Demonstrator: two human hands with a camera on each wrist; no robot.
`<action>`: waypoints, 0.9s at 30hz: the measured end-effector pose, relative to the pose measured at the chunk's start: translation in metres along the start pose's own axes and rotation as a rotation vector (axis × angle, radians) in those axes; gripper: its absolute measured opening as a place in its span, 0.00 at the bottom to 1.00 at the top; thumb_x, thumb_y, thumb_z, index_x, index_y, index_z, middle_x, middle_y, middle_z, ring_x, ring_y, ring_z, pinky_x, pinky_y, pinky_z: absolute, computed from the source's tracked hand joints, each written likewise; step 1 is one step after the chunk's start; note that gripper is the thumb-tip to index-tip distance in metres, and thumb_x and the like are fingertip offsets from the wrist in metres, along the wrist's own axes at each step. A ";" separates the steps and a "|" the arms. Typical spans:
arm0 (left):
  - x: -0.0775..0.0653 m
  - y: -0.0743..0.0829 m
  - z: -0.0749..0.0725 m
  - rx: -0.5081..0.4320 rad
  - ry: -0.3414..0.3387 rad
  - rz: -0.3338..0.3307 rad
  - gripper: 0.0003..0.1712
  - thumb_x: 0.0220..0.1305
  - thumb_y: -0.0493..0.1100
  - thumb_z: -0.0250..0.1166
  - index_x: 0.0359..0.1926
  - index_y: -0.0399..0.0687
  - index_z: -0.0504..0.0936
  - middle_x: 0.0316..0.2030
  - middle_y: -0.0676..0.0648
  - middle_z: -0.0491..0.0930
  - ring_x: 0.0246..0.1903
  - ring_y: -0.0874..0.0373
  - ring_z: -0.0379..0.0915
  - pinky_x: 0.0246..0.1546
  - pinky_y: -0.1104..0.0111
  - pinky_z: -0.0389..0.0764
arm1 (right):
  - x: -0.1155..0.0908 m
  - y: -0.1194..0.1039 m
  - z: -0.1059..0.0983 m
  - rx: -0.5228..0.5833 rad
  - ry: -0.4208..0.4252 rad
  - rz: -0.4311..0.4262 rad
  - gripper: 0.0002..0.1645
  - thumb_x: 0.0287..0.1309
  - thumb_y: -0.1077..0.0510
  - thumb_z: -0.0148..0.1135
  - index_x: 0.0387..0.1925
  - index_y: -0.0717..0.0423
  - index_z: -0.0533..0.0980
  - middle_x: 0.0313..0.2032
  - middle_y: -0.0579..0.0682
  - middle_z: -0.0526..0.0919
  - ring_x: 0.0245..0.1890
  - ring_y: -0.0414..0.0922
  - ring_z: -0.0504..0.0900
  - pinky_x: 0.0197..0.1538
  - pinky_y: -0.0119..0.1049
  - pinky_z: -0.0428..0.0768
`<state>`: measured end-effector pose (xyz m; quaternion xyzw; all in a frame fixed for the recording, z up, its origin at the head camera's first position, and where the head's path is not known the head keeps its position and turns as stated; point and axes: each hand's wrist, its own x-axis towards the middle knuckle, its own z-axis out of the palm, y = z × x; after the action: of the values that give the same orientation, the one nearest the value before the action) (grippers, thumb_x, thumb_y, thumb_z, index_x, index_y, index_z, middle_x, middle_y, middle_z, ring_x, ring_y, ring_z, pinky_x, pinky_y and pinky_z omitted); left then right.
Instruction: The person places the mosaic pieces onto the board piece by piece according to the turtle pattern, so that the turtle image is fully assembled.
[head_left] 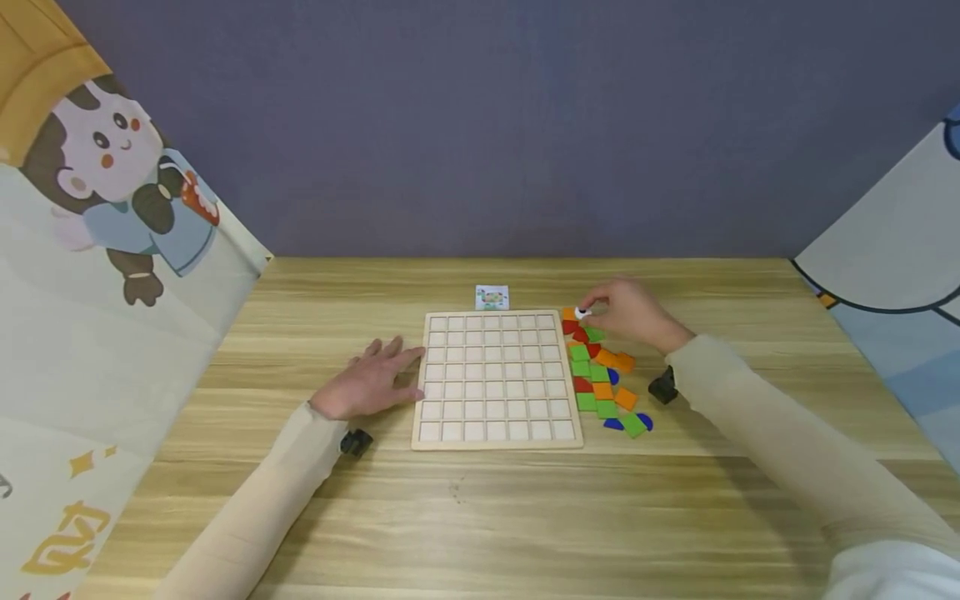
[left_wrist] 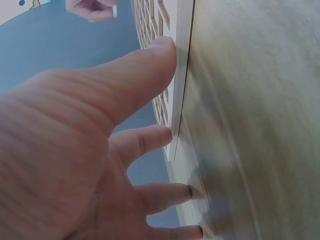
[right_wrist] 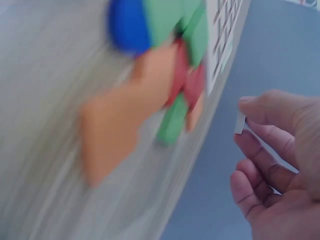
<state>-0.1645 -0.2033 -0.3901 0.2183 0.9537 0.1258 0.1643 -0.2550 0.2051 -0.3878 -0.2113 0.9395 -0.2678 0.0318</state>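
Note:
A pale wooden grid board [head_left: 497, 444] with rows of square cells lies flat on the table. My left hand [head_left: 370, 380] touches its left edge with thumb and index finger, the fingers spread; in the left wrist view the thumb [left_wrist: 145, 72] lies against the board's rim. Above the far end of a heap of coloured tiles, my right hand [head_left: 628, 312] pinches a small white piece [head_left: 582, 313] with a black dot on it. The right wrist view shows that piece [right_wrist: 240, 123] edge-on between thumb and fingertips.
Green tiles [head_left: 598, 372], orange tiles [head_left: 626, 399], red pieces [head_left: 582, 384] and blue rounded pieces [head_left: 645, 421] lie loose along the board's right side, some overlapping. A small printed card [head_left: 492, 297] lies beyond the board's far edge. A dark panel [head_left: 525, 133] rises behind the table.

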 end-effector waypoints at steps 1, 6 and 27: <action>0.001 0.000 0.000 0.002 -0.002 0.000 0.42 0.65 0.62 0.56 0.73 0.50 0.54 0.70 0.30 0.43 0.65 0.25 0.38 0.56 0.31 0.48 | 0.003 -0.005 0.002 -0.005 0.004 -0.028 0.09 0.51 0.57 0.71 0.37 0.52 0.84 0.36 0.47 0.83 0.36 0.49 0.76 0.53 0.50 0.70; 0.002 0.000 0.002 -0.005 -0.007 -0.005 0.43 0.65 0.62 0.56 0.73 0.50 0.53 0.70 0.30 0.43 0.65 0.25 0.37 0.56 0.31 0.48 | 0.018 -0.037 0.013 0.027 -0.034 -0.061 0.10 0.53 0.58 0.69 0.39 0.52 0.84 0.38 0.48 0.83 0.33 0.48 0.78 0.57 0.48 0.69; 0.005 0.000 0.003 0.023 0.023 0.010 0.42 0.65 0.63 0.55 0.73 0.51 0.54 0.69 0.29 0.46 0.64 0.24 0.40 0.54 0.30 0.52 | 0.099 -0.148 0.105 0.031 -0.229 -0.226 0.05 0.51 0.62 0.69 0.31 0.51 0.85 0.33 0.40 0.82 0.40 0.40 0.75 0.45 0.33 0.74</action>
<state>-0.1677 -0.2007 -0.3936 0.2233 0.9559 0.1181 0.1501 -0.2705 -0.0014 -0.3960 -0.3445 0.8956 -0.2583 0.1117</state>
